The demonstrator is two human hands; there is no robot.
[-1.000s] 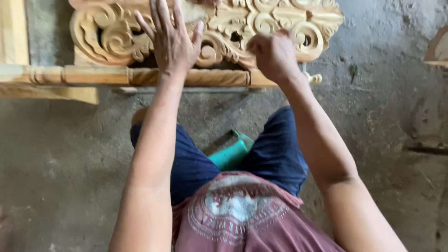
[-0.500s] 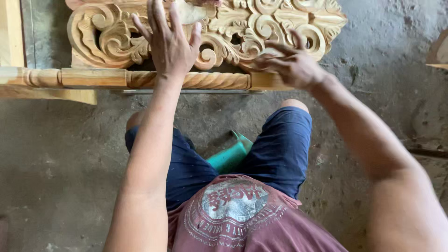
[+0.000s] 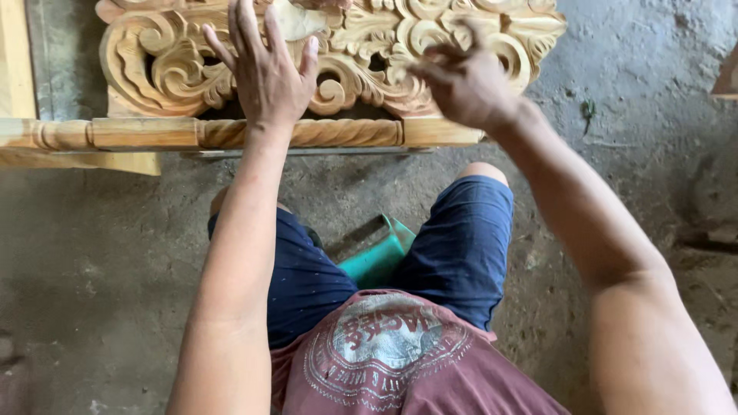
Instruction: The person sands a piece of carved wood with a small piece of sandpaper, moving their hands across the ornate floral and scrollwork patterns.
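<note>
A pale carved wooden panel (image 3: 154,61) with scrolls and leaves lies across the top of the head view, edged by a twisted rope-pattern rail (image 3: 338,132). My left hand (image 3: 265,77) rests flat on the carving with its fingers spread and holds nothing. A pale scrap (image 3: 296,21) lies on the panel just past its fingertips. My right hand (image 3: 465,81) hovers over the right half of the carving with its fingers curled. It is motion-blurred, so anything in it is hidden.
I sit on a low green stool (image 3: 377,257), knees in blue shorts under the rail. A plain wooden plank (image 3: 15,54) runs along the far left. Rough grey concrete floor (image 3: 630,154) surrounds the work, and another wooden piece (image 3: 726,77) shows at the right edge.
My right hand has moved from the rail's right end up and over the carving, its fist loosening into curled fingers. My left hand has stayed flat on the panel.
</note>
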